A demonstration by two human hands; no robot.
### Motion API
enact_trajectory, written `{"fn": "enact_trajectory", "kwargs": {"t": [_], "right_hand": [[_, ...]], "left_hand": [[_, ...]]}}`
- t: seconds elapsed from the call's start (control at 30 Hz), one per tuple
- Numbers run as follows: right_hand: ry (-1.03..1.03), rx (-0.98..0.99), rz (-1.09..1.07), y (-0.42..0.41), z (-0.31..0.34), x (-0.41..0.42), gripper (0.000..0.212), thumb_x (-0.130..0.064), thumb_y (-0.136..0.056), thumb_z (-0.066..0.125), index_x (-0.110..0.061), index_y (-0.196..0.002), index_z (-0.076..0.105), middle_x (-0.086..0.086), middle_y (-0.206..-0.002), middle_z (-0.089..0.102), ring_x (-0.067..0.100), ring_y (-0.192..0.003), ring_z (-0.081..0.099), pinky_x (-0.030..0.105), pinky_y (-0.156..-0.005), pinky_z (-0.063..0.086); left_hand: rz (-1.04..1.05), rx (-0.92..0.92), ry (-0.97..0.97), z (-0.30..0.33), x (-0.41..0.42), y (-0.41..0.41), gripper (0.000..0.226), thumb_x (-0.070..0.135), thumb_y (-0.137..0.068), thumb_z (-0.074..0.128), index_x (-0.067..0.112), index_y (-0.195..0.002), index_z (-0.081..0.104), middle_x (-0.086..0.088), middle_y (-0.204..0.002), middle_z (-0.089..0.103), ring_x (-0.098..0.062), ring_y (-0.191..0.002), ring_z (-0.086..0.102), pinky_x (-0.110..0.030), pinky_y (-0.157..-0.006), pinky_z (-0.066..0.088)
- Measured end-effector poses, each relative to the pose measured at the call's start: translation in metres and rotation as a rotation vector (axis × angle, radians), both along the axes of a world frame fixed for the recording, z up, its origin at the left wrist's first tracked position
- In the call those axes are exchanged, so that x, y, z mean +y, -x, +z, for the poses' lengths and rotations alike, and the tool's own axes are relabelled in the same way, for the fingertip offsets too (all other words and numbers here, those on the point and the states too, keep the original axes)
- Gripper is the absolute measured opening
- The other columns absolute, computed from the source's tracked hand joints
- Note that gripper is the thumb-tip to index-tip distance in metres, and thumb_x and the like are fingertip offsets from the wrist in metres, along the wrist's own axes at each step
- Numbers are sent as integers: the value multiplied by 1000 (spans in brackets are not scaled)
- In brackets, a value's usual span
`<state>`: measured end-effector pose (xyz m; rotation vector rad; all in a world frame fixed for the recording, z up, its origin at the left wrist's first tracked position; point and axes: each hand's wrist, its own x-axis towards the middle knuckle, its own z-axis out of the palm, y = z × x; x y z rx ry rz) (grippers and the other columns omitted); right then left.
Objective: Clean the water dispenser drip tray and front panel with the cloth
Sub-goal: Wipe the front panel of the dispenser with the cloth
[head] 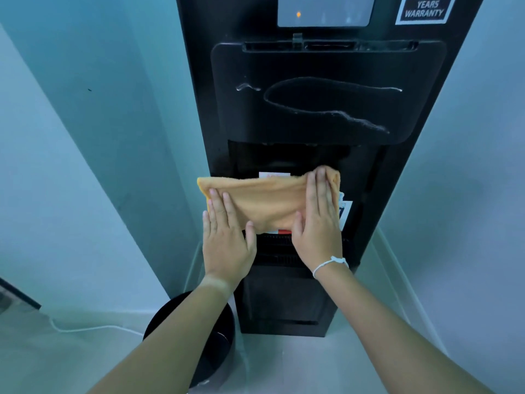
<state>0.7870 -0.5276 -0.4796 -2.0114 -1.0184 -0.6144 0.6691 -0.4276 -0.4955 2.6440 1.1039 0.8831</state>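
A black water dispenser (pixel 326 115) stands upright in front of me. An orange cloth (pixel 267 200) is stretched across its dispensing recess, just above the slotted drip tray (pixel 277 245). My left hand (pixel 227 240) lies flat on the cloth's left end with straight fingers. My right hand (pixel 319 223) lies flat on the cloth's right end, where the cloth folds over the fingertips. Wet streaks (pixel 326 103) run across the front panel above the recess.
A round black bin (pixel 216 345) stands on the floor left of the dispenser's base. A white cable (pixel 93 328) runs along the floor at left. Pale walls close in on both sides. A warranty sticker (pixel 423 9) is on the upper right.
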Motion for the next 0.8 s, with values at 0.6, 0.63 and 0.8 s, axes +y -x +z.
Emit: {"fn": "enact_trajectory", "kwargs": {"t": [0.6, 0.63, 0.8], "right_hand": [[-39, -125, 13, -6, 36, -7, 32, 4, -81, 53, -11, -106, 66, 10, -148, 36, 24, -136, 26, 45, -80, 57], [-42, -141, 3, -6, 39, -8, 33, 4, -80, 53, -10, -106, 66, 10, -145, 40, 24, -133, 30, 43, -78, 57], [-28, -203, -39, -8, 49, -11, 34, -3, -81, 45, -6, -107, 65, 6, -131, 57, 21, -119, 37, 31, -65, 57]], "left_hand": [[-23, -639, 202, 78, 21, -2, 16, 11, -92, 54, 4, -107, 58, -6, -136, 41, -16, -84, 54, -23, -77, 41], [-7, -645, 205, 83, 23, -3, 19, 12, -91, 56, 6, -110, 56, -5, -135, 42, -17, -82, 54, -23, -75, 40], [-20, -597, 189, 95, 28, 0, 28, 7, -89, 53, 15, -115, 58, 2, -118, 47, -19, -83, 54, -21, -73, 36]]}}
